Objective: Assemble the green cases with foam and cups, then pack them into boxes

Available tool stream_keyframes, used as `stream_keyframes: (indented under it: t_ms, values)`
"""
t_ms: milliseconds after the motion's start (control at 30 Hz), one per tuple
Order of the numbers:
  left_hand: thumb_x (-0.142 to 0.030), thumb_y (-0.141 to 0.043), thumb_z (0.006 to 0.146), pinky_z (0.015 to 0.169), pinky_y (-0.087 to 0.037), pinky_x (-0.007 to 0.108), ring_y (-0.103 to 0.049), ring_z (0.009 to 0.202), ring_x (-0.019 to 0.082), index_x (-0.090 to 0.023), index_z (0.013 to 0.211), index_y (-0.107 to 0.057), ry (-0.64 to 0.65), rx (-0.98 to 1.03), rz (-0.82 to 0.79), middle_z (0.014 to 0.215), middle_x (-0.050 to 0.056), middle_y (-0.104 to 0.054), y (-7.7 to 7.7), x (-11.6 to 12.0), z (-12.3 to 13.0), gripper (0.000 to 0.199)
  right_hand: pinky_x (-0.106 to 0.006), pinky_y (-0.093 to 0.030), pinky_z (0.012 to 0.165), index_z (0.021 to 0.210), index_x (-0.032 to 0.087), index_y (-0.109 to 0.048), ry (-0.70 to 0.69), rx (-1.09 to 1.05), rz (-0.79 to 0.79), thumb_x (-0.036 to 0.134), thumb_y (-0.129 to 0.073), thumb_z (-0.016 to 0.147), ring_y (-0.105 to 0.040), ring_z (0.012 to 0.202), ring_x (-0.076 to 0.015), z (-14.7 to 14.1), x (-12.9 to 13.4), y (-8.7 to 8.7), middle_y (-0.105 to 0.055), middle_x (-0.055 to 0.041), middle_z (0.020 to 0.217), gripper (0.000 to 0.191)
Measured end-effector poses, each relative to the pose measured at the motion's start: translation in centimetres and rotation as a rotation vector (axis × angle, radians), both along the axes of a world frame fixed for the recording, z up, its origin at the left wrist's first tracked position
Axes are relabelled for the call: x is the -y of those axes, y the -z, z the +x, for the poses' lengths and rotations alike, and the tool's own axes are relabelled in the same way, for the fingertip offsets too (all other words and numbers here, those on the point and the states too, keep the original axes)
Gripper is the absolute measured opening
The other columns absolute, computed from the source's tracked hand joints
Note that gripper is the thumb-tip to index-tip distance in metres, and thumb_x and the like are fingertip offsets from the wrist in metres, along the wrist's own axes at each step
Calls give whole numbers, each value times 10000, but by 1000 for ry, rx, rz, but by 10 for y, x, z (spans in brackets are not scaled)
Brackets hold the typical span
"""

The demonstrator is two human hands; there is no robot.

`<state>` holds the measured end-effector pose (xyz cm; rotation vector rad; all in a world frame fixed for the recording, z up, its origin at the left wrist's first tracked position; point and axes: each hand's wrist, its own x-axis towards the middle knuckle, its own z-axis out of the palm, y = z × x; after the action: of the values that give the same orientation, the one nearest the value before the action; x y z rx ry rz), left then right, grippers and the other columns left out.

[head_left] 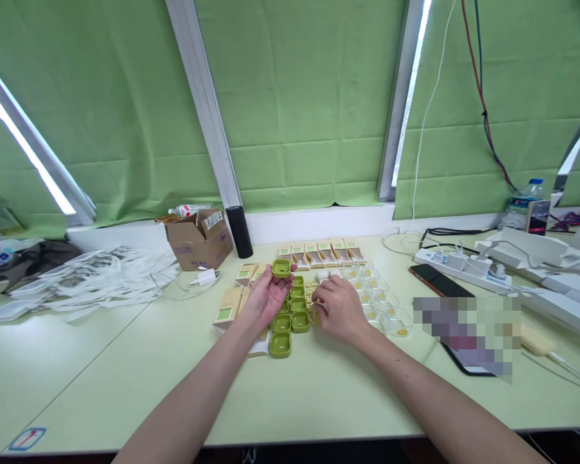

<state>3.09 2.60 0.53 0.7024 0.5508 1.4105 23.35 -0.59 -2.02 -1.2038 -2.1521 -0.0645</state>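
Observation:
My left hand (269,298) holds a small square green container (281,269) raised above the table, its open side tipped toward me. Below it, more green containers (280,345) stand in two columns. My right hand (339,305) is closed, fingertips together, over rows of small pale-yellow pieces (310,291); whether a piece is between the fingers is hidden. Right of that hand lie clear plastic shells (377,296) with yellow bits inside. Beige card boxes with green windows (228,307) lie left of the containers, and a row of similar boxes (325,252) lines the back.
A brown carton (199,240) and a black cylinder (240,232) stand at the back. White flat pieces (96,280) are heaped on the left. Rightward are a phone (439,281), a power strip (464,269) with cables, white trays (555,290) and a bottle (524,203).

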Motion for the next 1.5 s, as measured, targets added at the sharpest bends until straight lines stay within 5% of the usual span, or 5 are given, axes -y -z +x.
stream_keyframes:
  t_ms: [333, 933, 1200, 1367, 1500]
  values:
    - [-278, -546, 1102, 769, -650, 297, -769, 818, 181, -114, 1054, -737, 4, -33, 8, 1059, 158, -816, -1, 2, -2, 256, -413, -358, 874, 822, 175, -783, -40, 290, -93, 179, -758, 751, -523, 1015, -288, -10, 9, -2, -724, -108, 884, 75]
    - [-234, -739, 984, 808, -634, 314, -777, 887, 201, -175, 1025, -737, 37, -27, 78, 1055, 93, -821, 3, 2, -4, 72, -432, -377, 924, 859, 160, -806, -19, 327, -113, 209, -735, 811, -554, 1047, -313, -14, 6, 6, -751, -135, 924, 99]
    - [-223, -857, 883, 885, -625, 313, -778, 967, 212, -168, 1026, -760, 82, -27, 142, 1081, 87, -818, 4, 1, -7, 181, -426, -380, 898, 862, 151, -794, -19, 349, -97, 189, -737, 816, -563, 1055, -312, -13, 5, 6, -747, -132, 930, 82]
    - [-224, -888, 848, 952, -618, 337, -777, 1054, 234, -163, 1168, -755, 79, -53, 200, 1149, 99, -804, 5, 2, -8, 352, -411, -392, 832, 804, 177, -725, 16, 195, -2, 130, -680, 836, -584, 974, -282, -9, 9, -2, -721, -103, 890, 73]
    - [-208, -894, 834, 1050, -589, 397, -757, 1128, 251, -149, 1276, -726, 46, -108, 245, 1221, 123, -785, 8, 2, -8, 477, -377, -435, 756, 854, 197, -654, -44, -228, 47, 124, -604, 870, -594, 867, -242, -4, 8, -7, -693, -92, 917, 90]
